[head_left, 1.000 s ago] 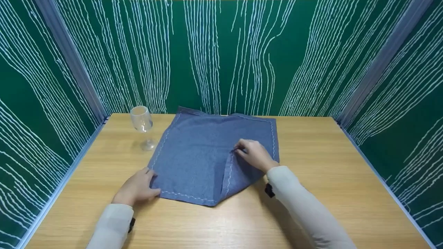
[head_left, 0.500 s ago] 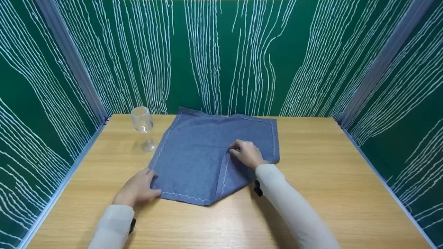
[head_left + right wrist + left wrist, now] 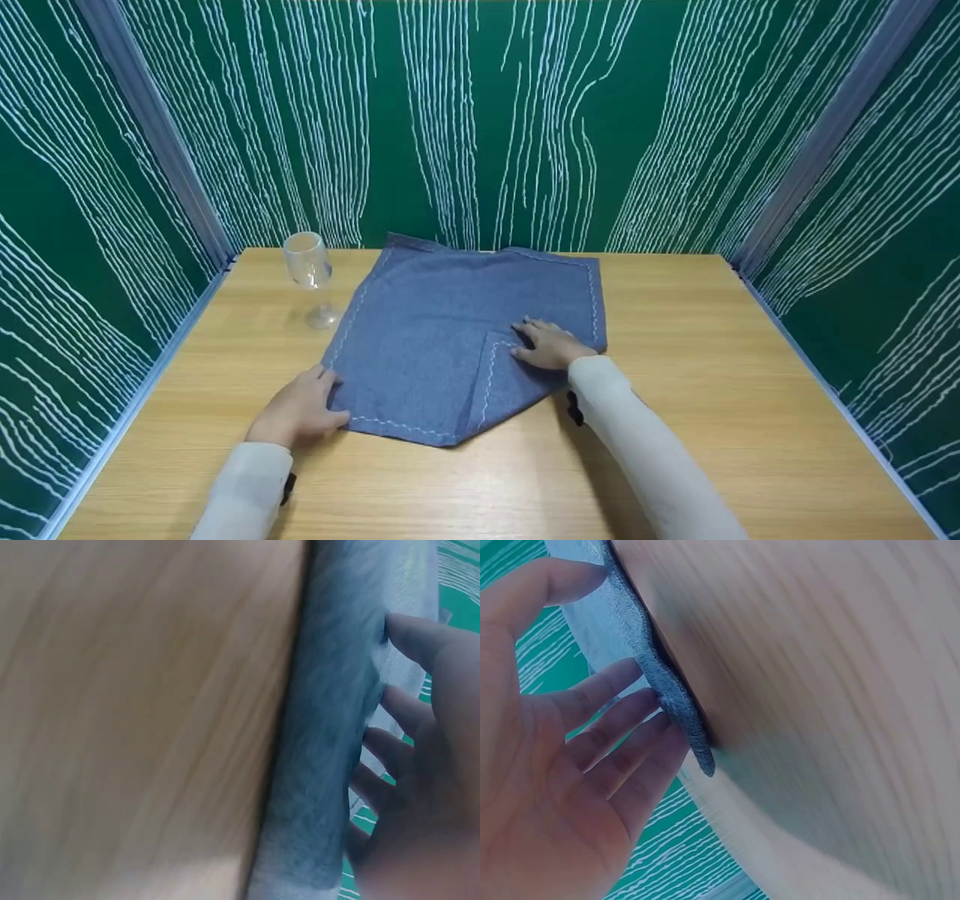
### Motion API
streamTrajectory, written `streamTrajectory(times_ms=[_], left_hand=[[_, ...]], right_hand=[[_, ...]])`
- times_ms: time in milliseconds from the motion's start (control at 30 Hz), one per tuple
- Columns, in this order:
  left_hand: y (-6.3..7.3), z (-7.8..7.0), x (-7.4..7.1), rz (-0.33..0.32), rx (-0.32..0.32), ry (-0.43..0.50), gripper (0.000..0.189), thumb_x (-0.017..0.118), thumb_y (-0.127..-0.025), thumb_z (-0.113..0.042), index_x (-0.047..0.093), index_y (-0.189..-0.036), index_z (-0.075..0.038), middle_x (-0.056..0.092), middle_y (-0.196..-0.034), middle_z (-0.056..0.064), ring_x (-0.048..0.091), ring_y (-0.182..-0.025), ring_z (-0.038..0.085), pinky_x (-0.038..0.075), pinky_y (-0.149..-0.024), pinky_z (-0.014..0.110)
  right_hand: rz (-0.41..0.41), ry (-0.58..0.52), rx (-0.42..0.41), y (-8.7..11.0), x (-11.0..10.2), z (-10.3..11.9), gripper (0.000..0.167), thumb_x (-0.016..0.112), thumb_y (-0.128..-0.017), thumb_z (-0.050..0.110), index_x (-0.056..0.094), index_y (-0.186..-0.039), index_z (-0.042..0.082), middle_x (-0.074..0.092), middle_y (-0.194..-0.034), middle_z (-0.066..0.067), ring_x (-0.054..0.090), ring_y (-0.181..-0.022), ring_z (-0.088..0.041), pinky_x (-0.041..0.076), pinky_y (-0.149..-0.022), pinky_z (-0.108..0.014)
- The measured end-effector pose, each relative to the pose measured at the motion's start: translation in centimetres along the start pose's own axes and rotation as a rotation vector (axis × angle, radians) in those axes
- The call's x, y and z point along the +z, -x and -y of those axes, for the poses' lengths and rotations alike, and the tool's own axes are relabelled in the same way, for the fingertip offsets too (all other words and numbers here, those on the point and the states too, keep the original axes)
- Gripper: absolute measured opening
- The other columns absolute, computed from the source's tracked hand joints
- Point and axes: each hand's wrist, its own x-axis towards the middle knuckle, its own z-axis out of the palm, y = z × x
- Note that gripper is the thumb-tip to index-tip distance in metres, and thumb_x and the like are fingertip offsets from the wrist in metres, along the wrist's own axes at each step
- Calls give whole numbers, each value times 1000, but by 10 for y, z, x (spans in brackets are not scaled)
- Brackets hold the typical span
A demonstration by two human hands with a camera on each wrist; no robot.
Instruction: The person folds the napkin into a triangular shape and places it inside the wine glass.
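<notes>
A blue-grey cloth [image 3: 420,315] with white zigzag stitching along its edges lies spread on the table. Its front right corner is turned back over the top as a folded flap [image 3: 510,386]. My right hand [image 3: 551,347] rests on this flap, fingers spread and fairly straight; in the right wrist view the fingertips [image 3: 397,701] touch the cloth [image 3: 319,735] beside the rounded fold. At the front left corner, my left hand [image 3: 296,405] lays its fingertips on the cloth. The left wrist view shows its fingers [image 3: 619,724] extended and the thumb apart, against the cloth's edge [image 3: 660,679].
A clear stemmed glass [image 3: 307,262] stands upright to the left of the cloth, near its left edge. The wooden table [image 3: 697,322] is bounded by green panels [image 3: 510,112] with wavy white lines at the back and sides.
My right hand carried the pinched corner slightly left, then let go of it and spread its fingers on the flap, which now lies flatter. My left hand has stayed in place.
</notes>
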Motion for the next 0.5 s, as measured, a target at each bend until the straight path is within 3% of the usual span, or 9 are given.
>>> streamTrajectory(times_ms=[167, 500], left_hand=[[1, 0, 0, 25, -22, -2, 68, 73, -87, -28, 49, -139, 8, 47, -140, 27, 45, -131, 46, 37, -107, 59], [1, -2, 1, 19, -18, -4, 68, 74, -87, -28, 49, -138, 8, 48, -139, 28, 46, -130, 46, 38, -107, 59]], right_hand=[[48, 17, 4, 4, -3, -2, 65, 51, -103, 45, 31, -159, 19, 18, -165, -11, 14, -150, -37, 14, -118, -58], [56, 48, -5, 12, -3, -4, 68, 52, -101, 49, 31, -159, 19, 18, -165, -11, 15, -150, -38, 17, -116, -61]])
